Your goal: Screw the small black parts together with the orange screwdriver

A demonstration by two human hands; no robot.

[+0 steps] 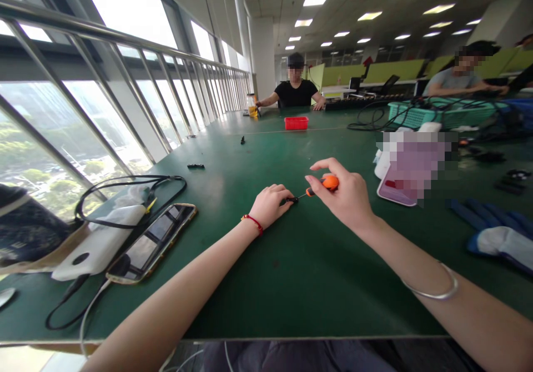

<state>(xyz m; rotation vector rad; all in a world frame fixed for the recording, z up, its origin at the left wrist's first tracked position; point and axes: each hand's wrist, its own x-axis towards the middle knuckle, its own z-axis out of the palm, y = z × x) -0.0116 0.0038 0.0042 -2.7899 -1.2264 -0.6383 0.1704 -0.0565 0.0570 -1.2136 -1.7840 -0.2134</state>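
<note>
My right hand (347, 194) grips a small screwdriver with an orange handle (328, 182), its tip pointing left and down. My left hand (270, 204) rests on the green table (300, 272) with its fingers pinched on a small black part (292, 200) at the screwdriver's tip. A red string bracelet is on my left wrist, a silver bangle on my right forearm.
A phone (152, 242), a white power bank (97, 244) and black cables (133, 186) lie at the left. Blue and white gloves (495, 230) lie at the right. Small black parts (195, 166) and a red tray (296, 122) sit farther off. Two other people sit at the far end.
</note>
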